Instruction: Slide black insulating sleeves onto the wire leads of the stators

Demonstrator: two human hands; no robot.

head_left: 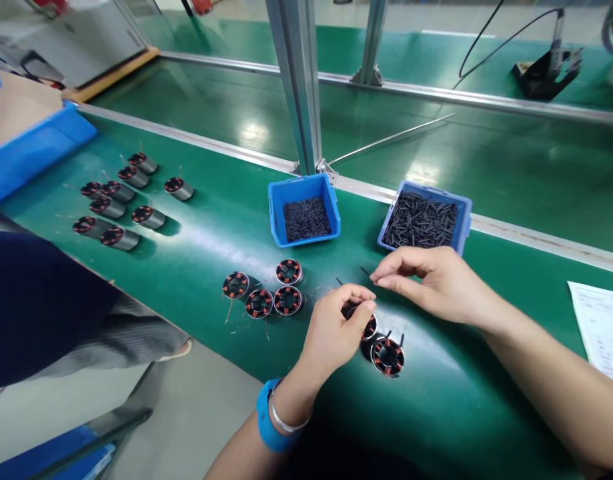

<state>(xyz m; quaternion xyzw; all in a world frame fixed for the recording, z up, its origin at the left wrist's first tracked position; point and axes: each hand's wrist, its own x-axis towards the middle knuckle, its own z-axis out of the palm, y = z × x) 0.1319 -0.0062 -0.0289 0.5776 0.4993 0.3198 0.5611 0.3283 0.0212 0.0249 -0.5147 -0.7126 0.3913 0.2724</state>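
My right hand pinches a short black tube between thumb and fingertips, above the bench. To its left, my left hand has thumb and fingers closed together over a wound motor stator, which they partly cover. What those fingertips grip is too small to make out. Black sleeving shows beside them. Just in front stands another stator with copper windings and black tubes on its leads. Left of my left hand stand several more stators with bare wire ends.
A blue bin of fine black pieces and a second bin of longer black tubes stand behind my hands. More stators lie at left, near a person's dark clothing. A metal post rises behind; a paper sheet lies right.
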